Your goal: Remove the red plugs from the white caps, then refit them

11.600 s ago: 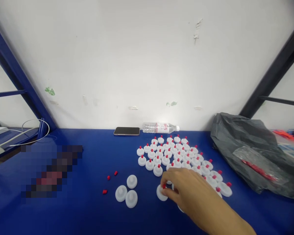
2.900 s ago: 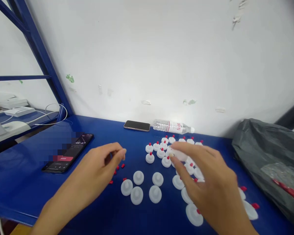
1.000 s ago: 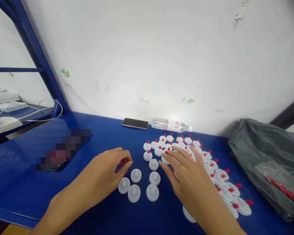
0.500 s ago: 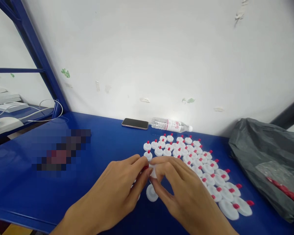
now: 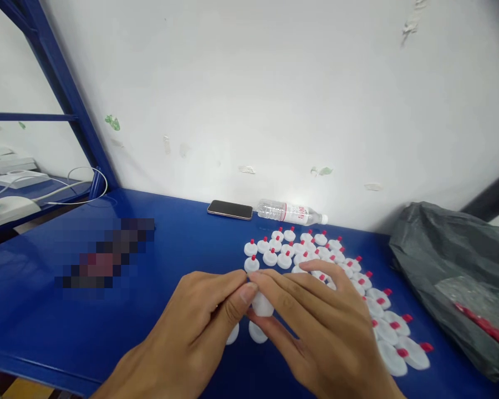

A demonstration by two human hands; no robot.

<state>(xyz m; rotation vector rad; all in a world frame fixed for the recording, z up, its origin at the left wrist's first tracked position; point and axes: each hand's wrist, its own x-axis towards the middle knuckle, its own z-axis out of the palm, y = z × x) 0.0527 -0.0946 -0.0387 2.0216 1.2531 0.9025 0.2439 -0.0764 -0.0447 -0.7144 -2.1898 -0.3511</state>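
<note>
Toward six o'clock, the right hand (image 5: 260, 299) pinches a white cap (image 5: 263, 305) between thumb and forefinger, its other fingers loosely bent; the left hand (image 5: 247, 285) has thumb and forefinger pressed together against it, and whether they grip anything cannot be told. Around that cap, two partly hidden white caps (image 5: 258, 333) sit at six and eight o'clock on the counter (image 5: 183, 238). Red-tipped caps (image 5: 300, 259) spread from twelve past three. Farther out lie a phone (image 5: 230, 209) at eleven, a bottle (image 5: 291, 213) at one, and a dark bag (image 5: 432, 249) near three.
</note>
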